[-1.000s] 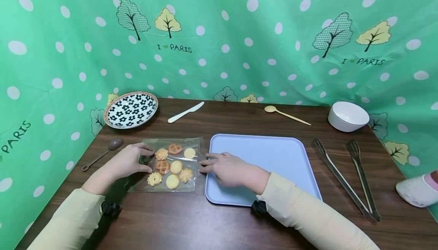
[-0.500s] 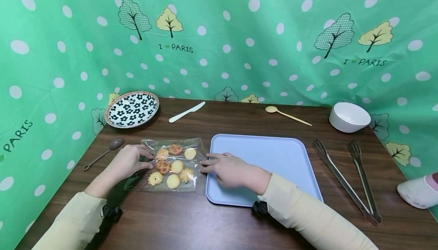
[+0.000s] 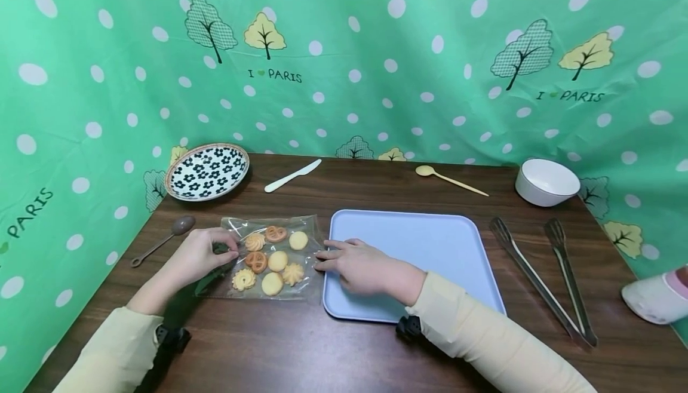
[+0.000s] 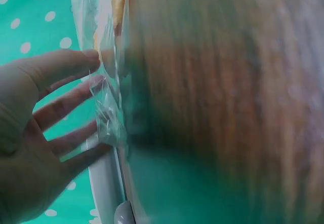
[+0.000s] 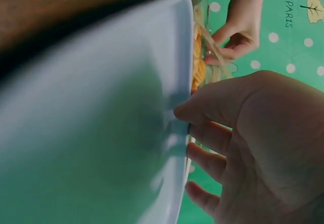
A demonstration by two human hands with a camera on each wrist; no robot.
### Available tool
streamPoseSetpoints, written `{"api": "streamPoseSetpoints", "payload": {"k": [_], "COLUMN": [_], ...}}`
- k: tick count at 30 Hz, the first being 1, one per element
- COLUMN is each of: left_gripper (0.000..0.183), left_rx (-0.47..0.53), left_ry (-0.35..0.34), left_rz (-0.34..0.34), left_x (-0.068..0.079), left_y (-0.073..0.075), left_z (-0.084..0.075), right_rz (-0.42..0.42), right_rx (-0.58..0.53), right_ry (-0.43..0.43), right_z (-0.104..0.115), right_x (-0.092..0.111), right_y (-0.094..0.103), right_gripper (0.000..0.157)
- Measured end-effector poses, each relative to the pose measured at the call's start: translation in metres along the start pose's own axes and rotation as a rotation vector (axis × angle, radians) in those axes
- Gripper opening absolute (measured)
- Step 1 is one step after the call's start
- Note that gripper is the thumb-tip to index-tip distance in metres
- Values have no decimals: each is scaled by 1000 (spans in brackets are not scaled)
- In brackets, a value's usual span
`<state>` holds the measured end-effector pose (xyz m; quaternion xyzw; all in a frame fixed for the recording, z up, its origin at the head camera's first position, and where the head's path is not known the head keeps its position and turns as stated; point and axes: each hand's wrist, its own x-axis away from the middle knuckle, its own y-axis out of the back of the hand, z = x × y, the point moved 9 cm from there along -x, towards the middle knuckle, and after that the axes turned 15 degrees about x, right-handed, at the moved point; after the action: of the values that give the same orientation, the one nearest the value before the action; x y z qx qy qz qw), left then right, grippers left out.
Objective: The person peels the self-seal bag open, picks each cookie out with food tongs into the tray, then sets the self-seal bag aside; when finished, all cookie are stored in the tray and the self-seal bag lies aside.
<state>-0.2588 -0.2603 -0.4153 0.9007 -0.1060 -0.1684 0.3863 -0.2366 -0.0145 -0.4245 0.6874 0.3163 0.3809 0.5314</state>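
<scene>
A clear plastic bag (image 3: 309,291) lies on the table with several cookies (image 3: 278,261) of different shapes inside, two of them pretzel-shaped. At its left side, my left hand (image 3: 200,258) pinches the film between thumb and fingers; crumpled film (image 4: 109,117) shows at the fingertips in the left wrist view. My right hand (image 3: 359,266) reaches over the left rim of a light blue tray (image 3: 419,243), its fairly straight fingers touching the bag's right edge. In the right wrist view, the thumb (image 5: 195,108) is beside the tray rim.
Behind are a flower-patterned plate (image 3: 207,172), a white knife (image 3: 292,176), a pale yellow spoon (image 3: 451,180) and a white bowl (image 3: 547,183). Metal tongs (image 3: 543,282) lie right of the tray, near a white-and-pink container (image 3: 653,300). A brown spoon (image 3: 163,240) lies at left.
My left fingers have closed on the film, and the bag's left side has lifted and shifted slightly left. My right hand has stayed in place.
</scene>
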Motion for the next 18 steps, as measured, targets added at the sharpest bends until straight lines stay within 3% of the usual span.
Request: {"api": "streamPoseSetpoints", "payload": {"k": [8,14,18], "left_gripper": [19,18,18], "left_rx": [135,153,146], "left_ry": [64,84,89], "left_rz": [19,37,30], "left_x": [2,3,3], "left_y": [3,5,5], "left_z": [9,14,14], "right_rz": [-48,-88,-66], "right_rx": [42,43,61], "right_ry": [-4,-33,-62], "right_z": [0,-5,-11], "right_x": [1,-7,-16], "right_y": [0,3,2], "right_gripper": [47,45,43]}}
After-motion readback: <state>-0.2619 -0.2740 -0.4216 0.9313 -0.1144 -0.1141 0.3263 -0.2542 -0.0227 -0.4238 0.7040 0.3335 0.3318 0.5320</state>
